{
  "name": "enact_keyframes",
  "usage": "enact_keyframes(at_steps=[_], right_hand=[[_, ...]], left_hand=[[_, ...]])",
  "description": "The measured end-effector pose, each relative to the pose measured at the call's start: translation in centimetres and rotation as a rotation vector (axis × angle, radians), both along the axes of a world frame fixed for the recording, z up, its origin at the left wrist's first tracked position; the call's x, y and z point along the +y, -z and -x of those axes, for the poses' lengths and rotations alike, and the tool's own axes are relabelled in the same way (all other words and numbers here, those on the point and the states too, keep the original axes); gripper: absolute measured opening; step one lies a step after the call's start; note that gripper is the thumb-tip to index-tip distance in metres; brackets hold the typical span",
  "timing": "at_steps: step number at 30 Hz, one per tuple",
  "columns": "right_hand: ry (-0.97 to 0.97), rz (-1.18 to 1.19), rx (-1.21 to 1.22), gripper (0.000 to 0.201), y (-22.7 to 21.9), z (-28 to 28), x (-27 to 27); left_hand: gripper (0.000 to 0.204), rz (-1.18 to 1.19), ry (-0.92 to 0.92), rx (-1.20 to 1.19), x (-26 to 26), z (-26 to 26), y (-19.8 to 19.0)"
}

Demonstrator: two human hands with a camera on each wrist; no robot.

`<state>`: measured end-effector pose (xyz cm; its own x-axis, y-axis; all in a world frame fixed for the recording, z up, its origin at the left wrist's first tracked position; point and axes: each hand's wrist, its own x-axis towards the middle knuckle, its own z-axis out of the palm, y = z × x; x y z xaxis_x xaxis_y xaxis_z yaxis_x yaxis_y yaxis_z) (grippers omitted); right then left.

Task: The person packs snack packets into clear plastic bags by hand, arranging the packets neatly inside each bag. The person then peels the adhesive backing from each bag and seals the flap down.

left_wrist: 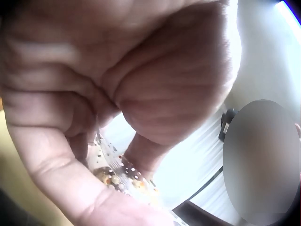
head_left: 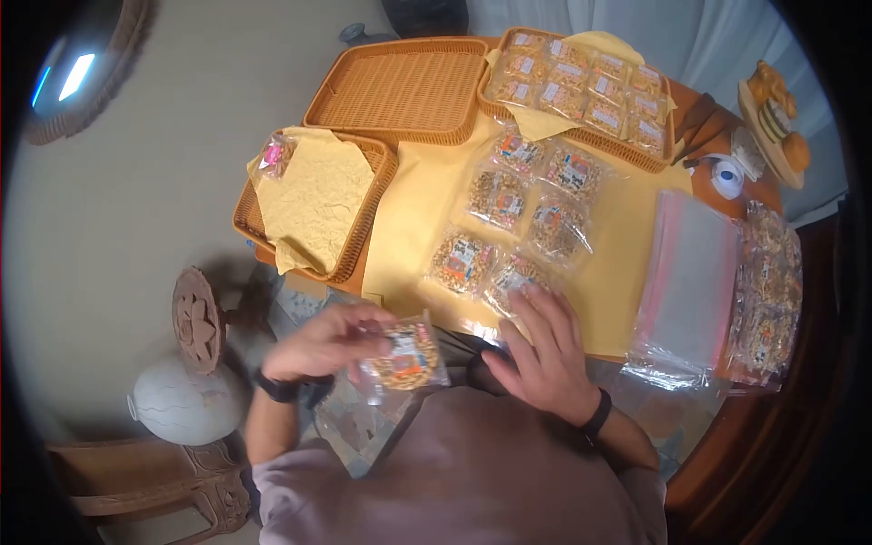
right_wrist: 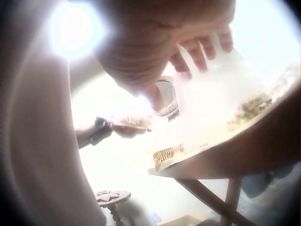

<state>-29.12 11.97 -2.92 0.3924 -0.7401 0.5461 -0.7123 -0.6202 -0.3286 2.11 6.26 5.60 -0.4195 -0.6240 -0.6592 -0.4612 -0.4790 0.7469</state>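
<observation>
Over the near left edge of the table, my left hand (head_left: 322,343) pinches a clear snack packet (head_left: 413,363) filled with small golden-brown pieces and bearing a colourful label. In the left wrist view, its clear wrapper (left_wrist: 115,172) shows between the thumb and fingers. My right hand (head_left: 548,354) has its fingers extended, the fingertips overlapping the nearest snack packet (head_left: 516,277) on the table. Alongside lie several matching packets, among them one snack packet (head_left: 461,261) to the left and another (head_left: 575,171) farther back, in rough rows on yellow paper (head_left: 409,209).
At left, a paper-lined wicker basket (head_left: 386,173) holds one small pink-labelled packet (head_left: 276,156). Behind stands a bare wicker tray (head_left: 400,86), beside a basket (head_left: 670,136) full of packets. Clear plastic bags (head_left: 686,282) and more bagged packets (head_left: 772,291) lie at right.
</observation>
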Motion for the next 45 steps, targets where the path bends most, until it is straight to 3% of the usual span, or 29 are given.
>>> enact_keyframes(at_steps=[3, 7, 11, 16, 18, 20, 22, 25, 29, 35, 37, 41, 43, 45], right_hand=[[0.120, -0.122, 0.110, 0.038, -0.8, -1.7, -1.5], [0.184, -0.037, 0.154, 0.035, -0.3, -2.1, -2.9], [0.230, 0.041, 0.065, 0.029, -0.8, -1.7, -3.3], [0.253, 0.076, 0.059, 0.027, -1.8, -1.1, -3.2], [0.254, -0.025, 0.051, 0.029, -2.3, -1.1, -2.9], [0.278, -0.068, 0.102, 0.029, -2.5, -1.3, -2.6], [0.308, -0.112, 0.151, 0.029, -2.3, -1.2, -2.4], [0.301, -0.073, 0.162, 0.019, -1.0, -0.9, -2.4], [0.271, -0.010, 0.005, 0.011, -1.1, -0.8, -2.3], [0.233, 0.021, -0.173, 0.006, -0.7, -0.6, -2.1], [0.228, 0.024, -0.191, 0.006, -0.5, -0.6, -1.9], [0.179, 0.016, -0.217, 0.007, 0.4, -0.7, -1.5], [0.160, 0.006, -0.222, 0.008, 0.9, -0.5, -1.2], [0.151, -0.006, -0.249, 0.009, 1.4, -0.4, -1.2]], left_hand=[[0.044, 0.015, -0.135, 0.007, 2.6, 1.4, 3.8], [0.047, -0.001, -0.367, 0.188, 3.8, 2.3, 5.3], [0.045, 0.007, -0.419, 0.370, 4.7, 3.4, 6.9], [0.053, 0.015, -0.426, 0.408, 3.5, 6.3, 7.3], [0.055, 0.072, -0.517, 0.472, 2.7, 7.3, 7.8], [0.061, 0.087, -0.459, 0.398, 1.9, 7.5, 8.9], [0.053, 0.175, -0.618, 0.594, 1.3, 8.5, 10.3], [0.045, 0.213, -0.675, 0.627, 0.4, 9.5, 10.4], [0.040, 0.223, -0.768, 0.678, -0.5, 11.9, 11.2], [0.068, 0.228, -0.833, 0.946, -2.1, 16.2, 10.1], [0.045, 0.207, -0.840, 0.867, -3.1, 16.7, 11.0], [0.039, 0.148, -0.921, 0.863, -5.1, 17.2, 11.6], [0.030, 0.313, -0.861, 0.891, -6.1, 17.1, 12.1], [0.026, 0.235, -0.907, 0.923, -7.3, 17.3, 12.3]])
